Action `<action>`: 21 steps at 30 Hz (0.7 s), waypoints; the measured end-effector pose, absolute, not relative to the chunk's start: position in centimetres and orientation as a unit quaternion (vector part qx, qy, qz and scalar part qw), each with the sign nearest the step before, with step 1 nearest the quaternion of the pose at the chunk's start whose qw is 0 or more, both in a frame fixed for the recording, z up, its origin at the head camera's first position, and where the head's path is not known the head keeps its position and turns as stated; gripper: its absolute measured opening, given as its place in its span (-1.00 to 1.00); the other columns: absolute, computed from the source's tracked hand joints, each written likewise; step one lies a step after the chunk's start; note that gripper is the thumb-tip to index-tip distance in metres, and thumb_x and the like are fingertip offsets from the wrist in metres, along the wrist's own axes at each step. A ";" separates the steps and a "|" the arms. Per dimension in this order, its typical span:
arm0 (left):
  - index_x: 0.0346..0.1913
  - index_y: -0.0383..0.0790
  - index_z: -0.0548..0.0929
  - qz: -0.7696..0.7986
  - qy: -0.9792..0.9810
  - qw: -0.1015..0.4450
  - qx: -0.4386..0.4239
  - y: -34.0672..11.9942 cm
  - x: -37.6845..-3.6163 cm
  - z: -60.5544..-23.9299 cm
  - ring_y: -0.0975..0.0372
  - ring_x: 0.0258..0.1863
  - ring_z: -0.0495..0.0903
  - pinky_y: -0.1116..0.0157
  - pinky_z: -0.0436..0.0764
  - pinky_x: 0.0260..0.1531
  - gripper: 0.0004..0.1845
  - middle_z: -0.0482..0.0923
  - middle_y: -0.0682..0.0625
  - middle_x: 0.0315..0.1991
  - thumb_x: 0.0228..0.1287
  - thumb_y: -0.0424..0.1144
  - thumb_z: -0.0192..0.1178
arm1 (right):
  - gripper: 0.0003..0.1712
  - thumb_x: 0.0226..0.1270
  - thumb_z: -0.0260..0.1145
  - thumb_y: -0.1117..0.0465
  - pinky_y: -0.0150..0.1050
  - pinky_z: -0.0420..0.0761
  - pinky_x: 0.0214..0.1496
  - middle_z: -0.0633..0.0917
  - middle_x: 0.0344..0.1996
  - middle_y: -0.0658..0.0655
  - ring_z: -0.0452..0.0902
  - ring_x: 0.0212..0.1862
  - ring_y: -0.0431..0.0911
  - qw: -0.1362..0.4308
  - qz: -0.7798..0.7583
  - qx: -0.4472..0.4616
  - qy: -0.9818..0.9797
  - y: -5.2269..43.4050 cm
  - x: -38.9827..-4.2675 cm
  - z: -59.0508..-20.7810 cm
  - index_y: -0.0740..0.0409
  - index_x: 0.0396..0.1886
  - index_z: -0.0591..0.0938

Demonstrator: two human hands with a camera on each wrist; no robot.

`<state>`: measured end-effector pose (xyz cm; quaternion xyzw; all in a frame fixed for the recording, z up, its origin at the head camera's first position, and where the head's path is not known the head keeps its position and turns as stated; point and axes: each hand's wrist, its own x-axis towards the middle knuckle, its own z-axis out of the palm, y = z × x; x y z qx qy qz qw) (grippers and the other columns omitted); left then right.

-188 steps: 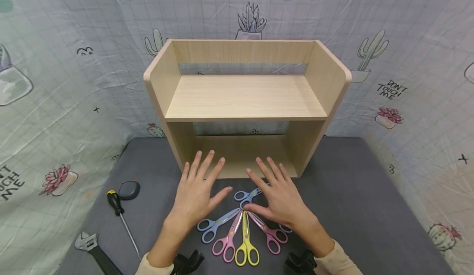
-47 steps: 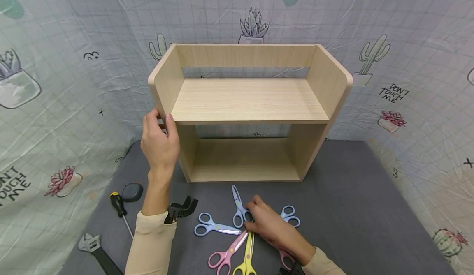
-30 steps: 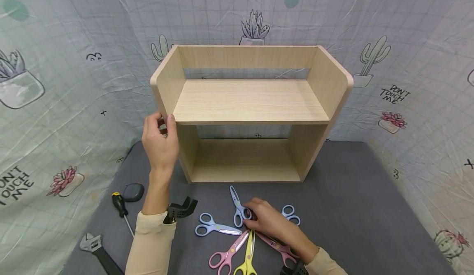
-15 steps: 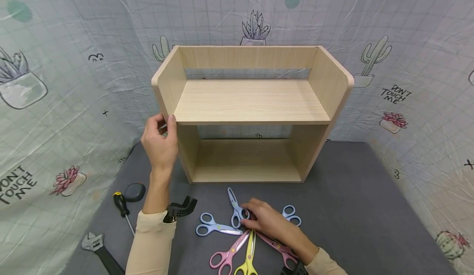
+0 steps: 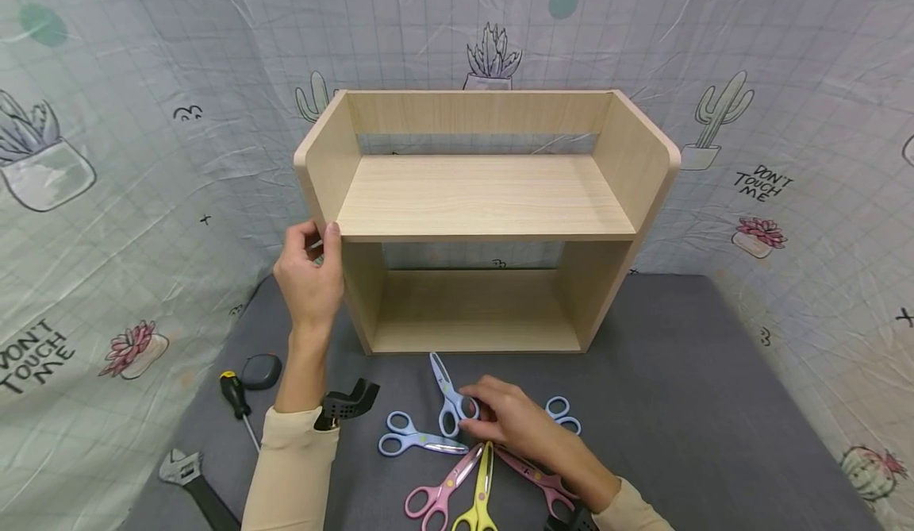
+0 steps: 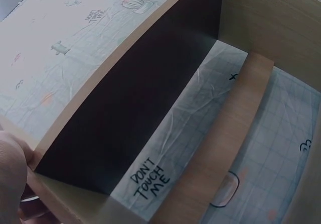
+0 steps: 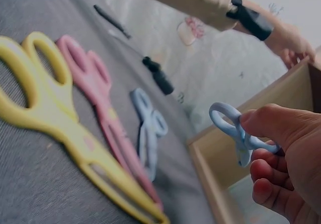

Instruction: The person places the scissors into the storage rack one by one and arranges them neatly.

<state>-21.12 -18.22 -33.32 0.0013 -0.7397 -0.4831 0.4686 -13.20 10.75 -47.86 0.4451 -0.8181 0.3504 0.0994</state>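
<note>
Fingers (image 7: 273, 123) of the right hand (image 5: 510, 424) pinch the handle loops of a pale blue pair of scissors (image 5: 448, 398), its blades pointing up towards the front edge of the wooden shelf unit (image 5: 485, 198). In the right wrist view the blue handle loop shows between thumb and curled fingers, raised off the grey surface (image 5: 678, 372). The left hand (image 5: 310, 277) grips the front edge of the shelf unit's left side panel, thumb on the front face and fingers wrapped round the outer side, at the level of the upper shelf board. On the surface just beside the right hand lie more scissors: a second blue pair (image 5: 414, 438) to its left with blades pointing right, a pink pair (image 5: 443, 491) and a yellow pair (image 5: 478, 495) in front of it with their tips close together near the hand, another pink pair (image 5: 535, 479) partly under the wrist, and blue handle loops (image 5: 562, 413) showing beyond the hand. Well apart on the left of the surface lie a screwdriver with a black and yellow handle (image 5: 234, 400), a dark round tape measure (image 5: 260, 371) and an adjustable wrench (image 5: 189, 483). A cloth printed with cactus drawings (image 5: 107, 158) hangs behind and to both sides.
</note>
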 end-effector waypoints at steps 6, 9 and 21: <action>-0.01 -0.44 0.63 -0.484 -0.742 0.463 -0.009 -18.5 -21.1 -33.4 0.05 -0.09 0.72 0.62 0.52 -0.14 -0.64 0.72 -0.28 -0.09 0.41 -0.15 0.22 | -0.60 0.32 0.43 0.15 -0.69 0.39 -0.36 0.58 -0.34 -0.01 0.38 -0.39 -0.39 0.133 0.365 0.468 -0.793 10.8 -13.0 -46.3 0.26 0.07 0.64; -0.01 -0.45 0.63 -0.483 -0.743 0.463 -0.009 -18.5 -21.2 -33.4 0.04 -0.09 0.72 0.64 0.51 -0.15 -0.64 0.72 -0.28 -0.09 0.41 -0.15 0.22 | -0.60 0.33 0.42 0.15 -0.70 0.39 -0.37 0.57 -0.34 0.00 0.39 -0.40 -0.37 0.147 0.367 0.476 -0.785 10.8 -12.8 -45.3 0.26 0.08 0.63; 0.00 -0.46 0.63 -0.484 -0.744 0.461 -0.007 -18.5 -21.2 -33.5 0.04 -0.07 0.72 0.65 0.50 -0.15 -0.63 0.72 -0.28 -0.07 0.42 -0.14 0.21 | -0.55 0.31 0.44 0.14 -0.64 0.48 -0.35 0.57 -0.29 0.00 0.45 -0.40 -0.30 0.213 0.367 0.502 -0.753 10.9 -11.7 -40.9 0.25 0.11 0.61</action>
